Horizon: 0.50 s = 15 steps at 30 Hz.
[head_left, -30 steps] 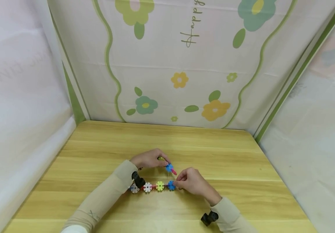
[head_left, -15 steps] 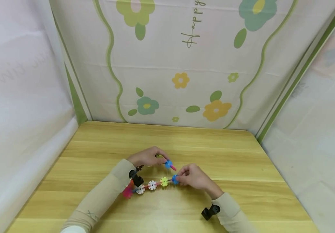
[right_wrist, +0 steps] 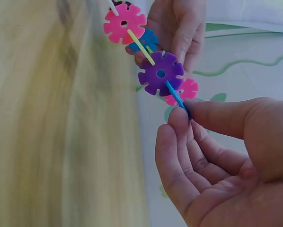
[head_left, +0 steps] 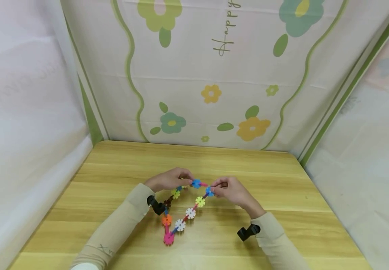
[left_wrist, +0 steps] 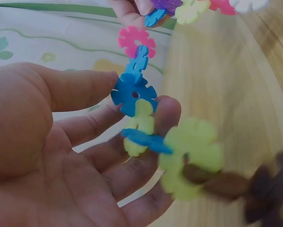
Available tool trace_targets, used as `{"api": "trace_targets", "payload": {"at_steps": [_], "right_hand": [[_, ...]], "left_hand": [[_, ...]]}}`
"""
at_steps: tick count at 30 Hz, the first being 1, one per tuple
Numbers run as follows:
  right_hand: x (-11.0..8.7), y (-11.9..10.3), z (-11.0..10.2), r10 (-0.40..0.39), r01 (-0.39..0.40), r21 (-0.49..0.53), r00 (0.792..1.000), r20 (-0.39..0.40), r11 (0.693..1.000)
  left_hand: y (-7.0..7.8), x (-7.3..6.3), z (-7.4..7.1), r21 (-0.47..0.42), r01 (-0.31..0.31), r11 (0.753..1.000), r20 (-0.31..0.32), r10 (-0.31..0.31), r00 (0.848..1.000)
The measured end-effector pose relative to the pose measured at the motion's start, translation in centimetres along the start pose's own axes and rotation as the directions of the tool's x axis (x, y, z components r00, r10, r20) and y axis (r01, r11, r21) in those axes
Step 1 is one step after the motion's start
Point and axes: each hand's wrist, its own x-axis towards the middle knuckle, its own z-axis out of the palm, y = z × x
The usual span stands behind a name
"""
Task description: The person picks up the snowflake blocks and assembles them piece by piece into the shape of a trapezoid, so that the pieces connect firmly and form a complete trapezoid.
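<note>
A chain of slotted plastic flower discs (head_left: 190,213) in several colours hangs in a loop between both hands above the table. My left hand (head_left: 172,179) pinches it by a blue disc (left_wrist: 134,93) close to one end, thumb on the disc and fingers behind it. A pink disc (left_wrist: 137,41) sticks out at that end. My right hand (head_left: 233,192) pinches the blue disc at the other end, seen edge-on (right_wrist: 179,100) between thumb and index finger, joined to a purple disc (right_wrist: 161,74). In the head view the two ends almost meet; whether they touch I cannot tell.
The wooden table (head_left: 248,161) lies under the hands. A patterned cloth wall (head_left: 181,75) stands behind it, with white cloth at both sides. Black wrist cameras sit on the left sleeve (head_left: 120,221) and the right sleeve (head_left: 275,236).
My right hand has lifted its end of the chain up and away, close to the pink disc. The lower loop has swung into fuller view. My left hand has shifted slightly away and left.
</note>
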Motion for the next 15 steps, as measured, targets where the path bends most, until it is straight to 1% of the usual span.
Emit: {"api": "trace_targets", "payload": {"at_steps": [3, 6, 9, 12, 15], "right_hand": [[0.2, -0.6, -0.6, -0.037, 0.037, -0.03, 0.999, -0.015, 0.999], [0.4, -1.5, -1.1, -0.073, 0.072, -0.061, 0.997, -0.018, 0.996], [0.7, -2.4, -1.5, -0.106, 0.104, -0.094, 0.994, -0.008, 0.99], [1.0, -3.1, -1.7, -0.137, 0.135, -0.119, 0.991, -0.001, 0.984], [1.2, -3.6, -1.6, -0.157, 0.156, -0.13, 0.988, 0.003, 0.979]], "left_hand": [[-0.1, -0.1, -0.2, -0.038, 0.022, 0.999, -0.002, -0.022, 1.0], [-0.1, -0.2, -0.4, -0.098, 0.042, 0.994, 0.004, -0.042, 0.999], [-0.1, -0.3, -0.4, -0.144, 0.044, 0.989, 0.001, -0.044, 0.999], [-0.2, -0.2, -0.2, -0.173, 0.021, 0.985, -0.015, -0.024, 1.0], [-0.5, -0.2, 0.1, -0.185, -0.025, 0.982, -0.033, 0.019, 0.999]]}}
